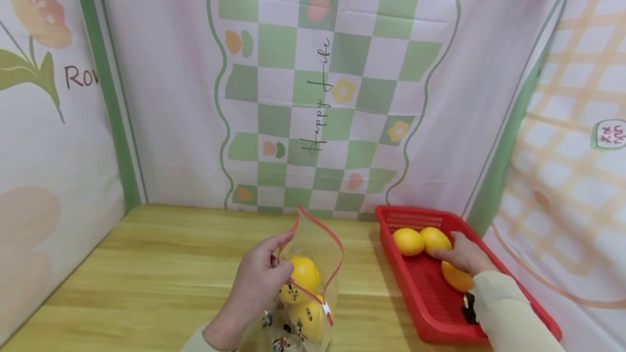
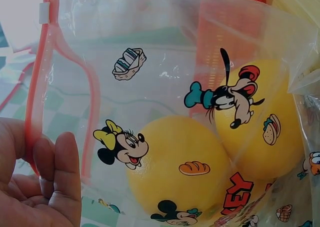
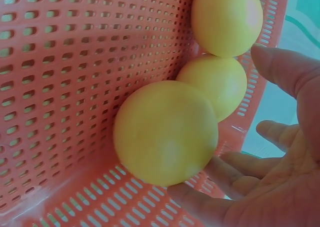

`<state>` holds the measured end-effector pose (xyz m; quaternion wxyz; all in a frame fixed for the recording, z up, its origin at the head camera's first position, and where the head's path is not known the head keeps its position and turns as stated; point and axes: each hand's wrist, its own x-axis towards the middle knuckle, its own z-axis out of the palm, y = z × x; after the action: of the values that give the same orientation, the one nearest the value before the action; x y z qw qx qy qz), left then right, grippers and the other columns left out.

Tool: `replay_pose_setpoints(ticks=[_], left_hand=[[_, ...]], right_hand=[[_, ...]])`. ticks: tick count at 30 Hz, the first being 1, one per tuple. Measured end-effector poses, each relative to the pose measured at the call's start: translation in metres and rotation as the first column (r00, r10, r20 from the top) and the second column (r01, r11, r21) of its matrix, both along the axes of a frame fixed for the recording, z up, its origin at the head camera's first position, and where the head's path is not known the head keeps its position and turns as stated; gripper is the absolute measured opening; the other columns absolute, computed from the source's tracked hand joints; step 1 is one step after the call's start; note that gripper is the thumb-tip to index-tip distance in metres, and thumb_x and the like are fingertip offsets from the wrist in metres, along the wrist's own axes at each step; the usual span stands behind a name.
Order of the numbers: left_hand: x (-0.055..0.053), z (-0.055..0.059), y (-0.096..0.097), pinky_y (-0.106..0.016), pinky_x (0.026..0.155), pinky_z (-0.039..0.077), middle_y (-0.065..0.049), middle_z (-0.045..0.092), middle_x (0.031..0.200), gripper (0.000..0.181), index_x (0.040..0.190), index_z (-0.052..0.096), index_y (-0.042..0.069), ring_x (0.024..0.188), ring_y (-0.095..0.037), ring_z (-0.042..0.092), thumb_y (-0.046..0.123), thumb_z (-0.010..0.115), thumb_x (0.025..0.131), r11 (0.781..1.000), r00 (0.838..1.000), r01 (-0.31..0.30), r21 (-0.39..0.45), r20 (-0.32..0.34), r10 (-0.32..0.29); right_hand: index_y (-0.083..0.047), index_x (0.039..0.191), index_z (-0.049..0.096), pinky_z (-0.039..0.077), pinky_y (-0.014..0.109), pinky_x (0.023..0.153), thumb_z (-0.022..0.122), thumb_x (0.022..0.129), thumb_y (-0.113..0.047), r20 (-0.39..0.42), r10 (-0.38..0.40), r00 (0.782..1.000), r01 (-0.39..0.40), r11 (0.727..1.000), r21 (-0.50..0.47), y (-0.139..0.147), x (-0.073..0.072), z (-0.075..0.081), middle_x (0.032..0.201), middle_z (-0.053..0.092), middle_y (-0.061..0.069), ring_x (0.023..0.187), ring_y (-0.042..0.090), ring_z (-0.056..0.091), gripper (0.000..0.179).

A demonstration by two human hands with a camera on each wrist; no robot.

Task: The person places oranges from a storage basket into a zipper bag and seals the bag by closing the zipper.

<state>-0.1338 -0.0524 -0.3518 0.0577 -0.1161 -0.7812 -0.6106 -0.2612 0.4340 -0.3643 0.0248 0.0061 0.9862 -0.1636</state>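
My left hand (image 1: pixel 264 268) pinches the red zip edge of a clear zip bag (image 1: pixel 330 232) printed with cartoon figures. The bag's mouth gapes, and its white slider (image 2: pixel 44 13) hangs on the zip. Two round yellow fruits (image 1: pixel 304 274) sit inside, pressed against the plastic in the left wrist view. Over at the right, my right hand (image 1: pixel 464 254) reaches into a red basket (image 1: pixel 425 308) with its fingers spread. Its fingertips are right at the nearest yellow fruit (image 3: pixel 165 132) in the right wrist view. Two more yellow fruits (image 1: pixel 408 242) lie side by side at the basket's far end.
A wood-grain table (image 1: pixel 161 265) carries the bag and the basket. Printed cloth (image 1: pixel 313 91) rises behind it, with more cloth at both sides. The basket has slotted walls (image 3: pixel 90 47) and a raised rim. A dark strap (image 1: pixel 468 308) shows by the right sleeve.
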Motion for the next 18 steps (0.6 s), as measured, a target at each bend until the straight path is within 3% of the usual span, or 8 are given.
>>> replay_pose_setpoints(ticks=[14, 18], left_hand=[[0.0014, -0.0003, -0.0008, -0.015, 0.039, 0.03, 0.004, 0.048, 0.056, 0.06, 0.149, 0.057, 0.01, 0.044, -0.007, 0.036, 0.002, 0.057, 0.089, 1.0, 1.0, 0.001, 0.01, 0.009, -0.001], [0.0017, -0.0003, -0.0004, -0.015, 0.04, 0.031, 0.004, 0.048, 0.056, 0.061, 0.149, 0.056, 0.01, 0.045, -0.007, 0.037, 0.002, 0.057, 0.089, 1.0, 1.0, 0.005, 0.014, 0.016, -0.006]], right_hand=[[0.027, 0.145, 0.026, 0.035, 0.074, 0.11, 0.077, 0.089, -0.041, 0.047, -0.044, 0.998, 0.043, 0.999, 0.022, 0.0011, 0.001, -0.0052, 0.144, 0.034, 0.051, 0.128, 0.065, 0.04, 0.102], [0.025, 0.144, 0.032, 0.039, 0.073, 0.107, 0.081, 0.086, -0.036, 0.046, -0.059, 0.997, 0.059, 0.998, 0.012, 0.0018, 0.0032, -0.0065, 0.139, 0.04, 0.049, 0.121, 0.061, 0.047, 0.097]])
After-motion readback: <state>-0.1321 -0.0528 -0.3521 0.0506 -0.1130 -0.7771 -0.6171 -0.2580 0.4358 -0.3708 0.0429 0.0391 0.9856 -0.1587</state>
